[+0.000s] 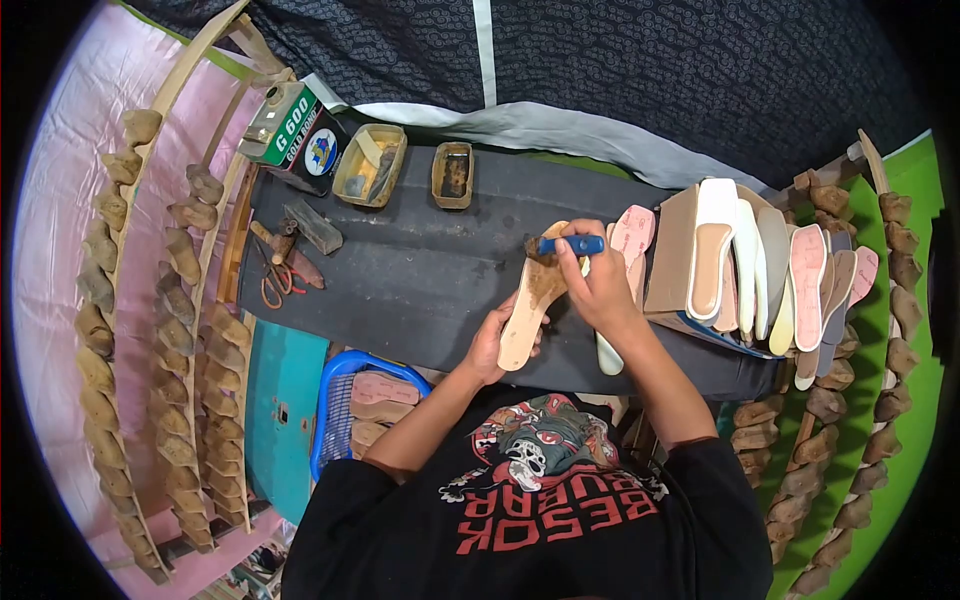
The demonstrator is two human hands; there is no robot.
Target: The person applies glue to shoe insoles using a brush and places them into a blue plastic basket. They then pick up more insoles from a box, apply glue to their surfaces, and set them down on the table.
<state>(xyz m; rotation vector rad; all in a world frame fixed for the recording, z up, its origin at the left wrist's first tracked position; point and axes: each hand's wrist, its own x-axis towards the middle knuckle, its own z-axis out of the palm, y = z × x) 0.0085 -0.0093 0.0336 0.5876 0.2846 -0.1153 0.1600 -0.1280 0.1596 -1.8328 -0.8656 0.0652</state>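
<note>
Skull (pixel 527 468) and Red Letters (pixel 560 517) Marked a Black Shirt (pixel 420 545)

The person wore a dark, plain-ground shirt whose short left sleeve (pixel 345 490) and right sleeve (pixel 705 475) ended above bare forearms. A large printed graphic (pixel 560 430) spread across the chest in muted red, grey-green, cream and white, with the pale, dark-eyed skull near its middle. Beside it ran the lettering, bold block capitals in two rows, seen upside down. Small white shapes edged the artwork. Left hand (pixel 490 342) and right hand (pixel 602 290) were both bare.
</note>
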